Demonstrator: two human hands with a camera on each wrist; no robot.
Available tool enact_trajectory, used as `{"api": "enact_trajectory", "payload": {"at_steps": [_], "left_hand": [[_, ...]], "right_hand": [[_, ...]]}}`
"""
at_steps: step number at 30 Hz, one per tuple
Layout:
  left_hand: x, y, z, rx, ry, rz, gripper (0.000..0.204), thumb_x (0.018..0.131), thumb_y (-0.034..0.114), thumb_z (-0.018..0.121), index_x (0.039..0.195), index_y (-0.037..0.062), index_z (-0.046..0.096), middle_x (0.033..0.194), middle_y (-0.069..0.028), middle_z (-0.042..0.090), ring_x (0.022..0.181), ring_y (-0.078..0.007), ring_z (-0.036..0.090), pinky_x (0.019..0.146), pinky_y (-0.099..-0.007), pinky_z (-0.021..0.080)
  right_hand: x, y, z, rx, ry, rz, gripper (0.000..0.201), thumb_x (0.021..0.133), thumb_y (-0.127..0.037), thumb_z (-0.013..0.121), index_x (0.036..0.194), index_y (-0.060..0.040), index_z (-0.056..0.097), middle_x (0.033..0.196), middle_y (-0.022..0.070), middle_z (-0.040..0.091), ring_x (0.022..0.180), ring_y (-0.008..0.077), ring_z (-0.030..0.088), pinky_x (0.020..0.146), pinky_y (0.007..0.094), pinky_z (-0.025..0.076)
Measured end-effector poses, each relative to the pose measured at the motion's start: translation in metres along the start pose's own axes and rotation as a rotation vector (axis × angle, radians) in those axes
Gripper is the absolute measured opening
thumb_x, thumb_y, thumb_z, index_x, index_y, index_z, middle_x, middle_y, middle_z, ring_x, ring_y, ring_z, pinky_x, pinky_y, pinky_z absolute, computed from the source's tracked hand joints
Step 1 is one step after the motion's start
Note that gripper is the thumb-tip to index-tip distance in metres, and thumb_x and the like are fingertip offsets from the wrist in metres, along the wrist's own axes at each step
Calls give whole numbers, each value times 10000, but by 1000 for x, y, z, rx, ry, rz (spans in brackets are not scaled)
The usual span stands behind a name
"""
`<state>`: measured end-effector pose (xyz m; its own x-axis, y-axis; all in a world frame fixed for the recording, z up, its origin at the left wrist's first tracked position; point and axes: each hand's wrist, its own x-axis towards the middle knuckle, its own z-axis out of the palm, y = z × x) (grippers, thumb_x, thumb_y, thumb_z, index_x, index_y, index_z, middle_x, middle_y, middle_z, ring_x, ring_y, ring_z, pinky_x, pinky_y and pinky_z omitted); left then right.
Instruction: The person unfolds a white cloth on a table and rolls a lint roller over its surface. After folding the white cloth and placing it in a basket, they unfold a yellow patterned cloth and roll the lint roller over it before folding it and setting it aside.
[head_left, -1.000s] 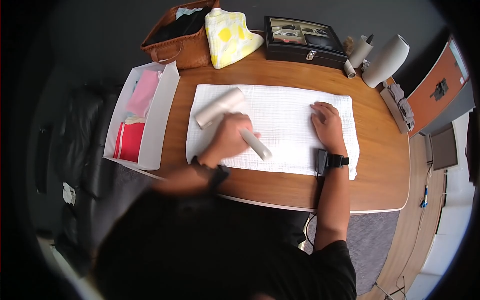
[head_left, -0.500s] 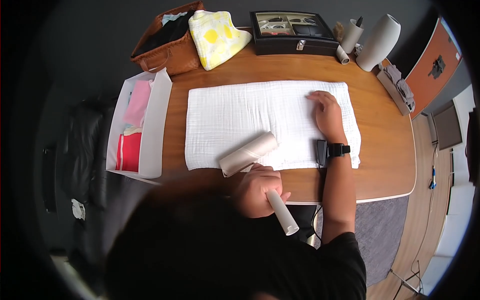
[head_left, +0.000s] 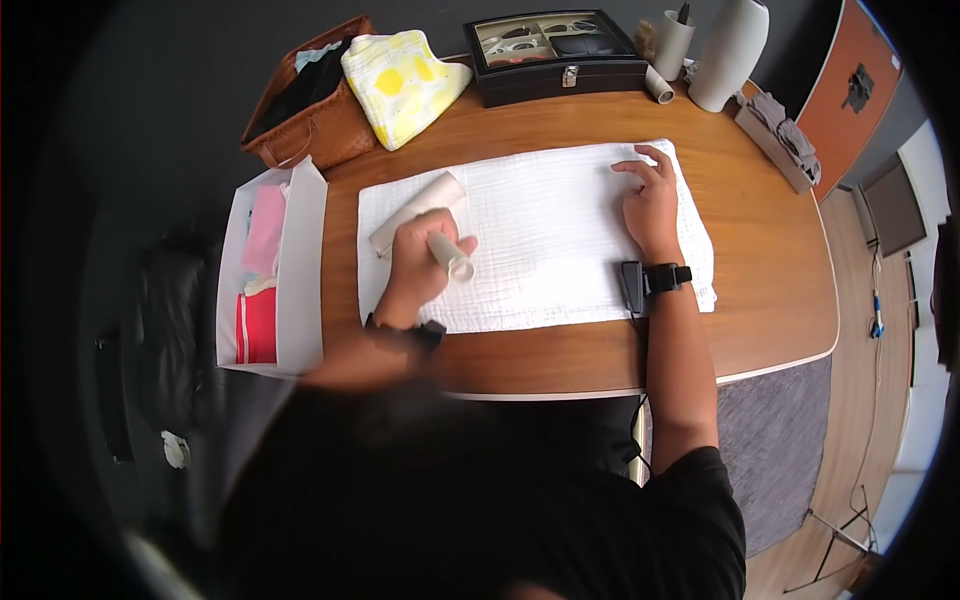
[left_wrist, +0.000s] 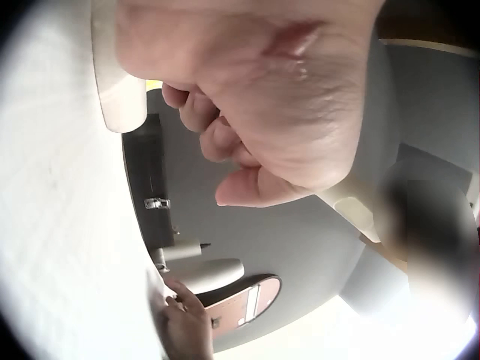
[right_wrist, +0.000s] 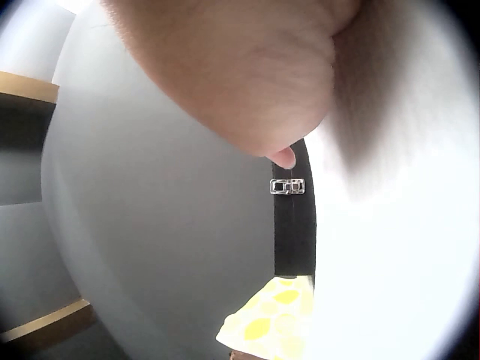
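My left hand point(head_left: 415, 265) grips the handle of a lint roller point(head_left: 438, 194) in a fist, with the handle's end pointing up toward the head camera. The roller's pale cylinder lies over the far left part of a white muslin cloth point(head_left: 545, 240) spread on the table. In the left wrist view the cylinder point(left_wrist: 124, 101) is right at the cloth, partly hidden by the fist. My right hand point(head_left: 652, 205) rests at the cloth's right side, its fingers loosely bent and holding nothing. Only the palm side and one fingertip show in the right wrist view.
Left of the cloth stands a white box point(head_left: 305, 270) of folded clothes. Behind are a brown woven basket point(head_left: 310, 130), a yellow-patterned cloth point(head_left: 395, 85) and a black glasses case point(head_left: 560, 78). A white vase point(head_left: 730, 55) and a small grey box point(head_left: 775, 150) stand back right.
The left hand drew the lint roller toward the body to the cloth's near edge, then carried it back to the far left. The right hand has stayed on the right side.
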<state>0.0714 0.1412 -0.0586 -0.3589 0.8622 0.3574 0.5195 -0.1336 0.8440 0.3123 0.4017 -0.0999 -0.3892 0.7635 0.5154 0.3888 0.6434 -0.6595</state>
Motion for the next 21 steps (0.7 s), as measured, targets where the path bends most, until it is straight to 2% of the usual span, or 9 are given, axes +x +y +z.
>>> {"api": "enact_trajectory", "payload": {"at_steps": [3, 6, 7, 8, 12, 13, 15, 18, 21], "left_hand": [[-37, 42, 15, -193, -93, -60, 409, 818, -13, 816, 686, 97, 446, 675, -24, 528, 615, -120, 453, 560, -334, 368], [-77, 58, 44, -157, -176, 241, 460, 719, -5, 836, 602, 151, 419, 581, -41, 476, 514, -241, 438, 571, -374, 343], [-81, 83, 46, -183, -205, 166, 455, 708, -32, 812, 600, 153, 410, 563, -32, 466, 494, -233, 419, 567, -375, 335], [-83, 86, 47, -182, -217, 165, 455, 710, -37, 806, 599, 152, 408, 565, -32, 465, 497, -221, 414, 562, -370, 330], [-81, 58, 41, -263, -143, 70, 460, 722, -36, 819, 609, 135, 408, 578, -28, 471, 509, -178, 397, 543, -343, 308], [-70, 53, 34, -235, -130, 77, 448, 757, -32, 808, 622, 120, 409, 594, -14, 484, 522, -140, 385, 528, -329, 292], [-51, 47, 25, -222, -86, -76, 417, 798, -19, 786, 636, 100, 420, 613, -3, 505, 549, -107, 407, 525, -316, 303], [-16, 44, 14, -42, -20, -36, 386, 830, 5, 781, 649, 83, 448, 624, 8, 510, 587, -79, 422, 533, -300, 325], [-3, 23, 10, -84, 51, -86, 374, 833, 29, 801, 662, 74, 472, 628, 11, 508, 611, -67, 428, 542, -293, 340]], "right_hand": [[1, 7, 2, 36, -37, -63, 543, 736, 232, 489, 1058, -71, 804, 1355, 95, 670, 1177, 289, 653, 847, 319, 555], [0, -4, 0, 51, -79, -195, 513, 765, 242, 471, 1058, -43, 780, 1218, 107, 725, 1153, 290, 671, 817, 324, 555], [0, -5, -1, 55, -102, -179, 503, 772, 240, 478, 1060, -41, 778, 1212, 107, 728, 1143, 288, 676, 816, 324, 554], [-1, -7, -2, 61, -128, -168, 493, 778, 237, 484, 1062, -39, 777, 1206, 107, 732, 1134, 286, 681, 815, 325, 554], [-1, -18, -6, 147, -182, -71, 454, 780, 223, 504, 1038, -31, 779, 1089, 139, 747, 1069, 330, 695, 878, 380, 572], [0, -18, -6, 155, -185, -72, 448, 787, 221, 505, 1039, -29, 779, 1085, 144, 746, 1051, 325, 701, 867, 377, 573], [0, -14, -5, 168, -186, -71, 436, 799, 217, 508, 1042, -25, 778, 1076, 153, 744, 1014, 316, 713, 846, 370, 575], [-1, -15, -5, 145, -153, -102, 414, 812, 210, 513, 1036, -19, 776, 1054, 164, 740, 979, 319, 719, 853, 374, 574], [-1, -13, -3, 156, -143, -102, 388, 824, 205, 526, 1026, -14, 774, 1037, 169, 737, 967, 322, 721, 851, 375, 575]]}}
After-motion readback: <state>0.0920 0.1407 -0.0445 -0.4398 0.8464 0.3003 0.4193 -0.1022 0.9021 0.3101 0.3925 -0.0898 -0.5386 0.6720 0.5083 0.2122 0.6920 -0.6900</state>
